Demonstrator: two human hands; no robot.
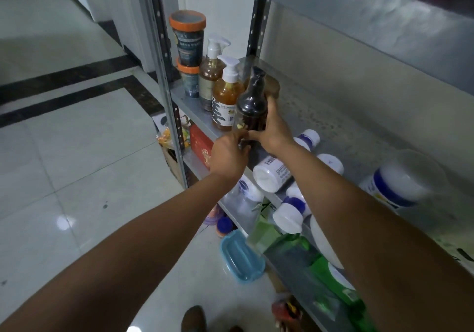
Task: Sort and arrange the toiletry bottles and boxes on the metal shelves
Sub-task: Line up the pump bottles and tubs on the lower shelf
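A dark brown pump bottle (252,106) stands upright near the front edge of the metal shelf (333,116). My right hand (275,129) grips its lower right side. My left hand (229,153) pinches its base from the front left. Just left of it stand two amber pump bottles (225,100) (210,80) with white pumps, and behind those two stacked orange-lidded tubs (189,40). Several white bottles with purple labels (272,172) lie on their sides further right on the same shelf.
A large white jar with a blue band (400,183) lies at the right. Green bottles (320,267) lie at the shelf's near end. A blue soap dish (241,258) rests on the tiled floor; a red box (200,139) sits on the lower shelf.
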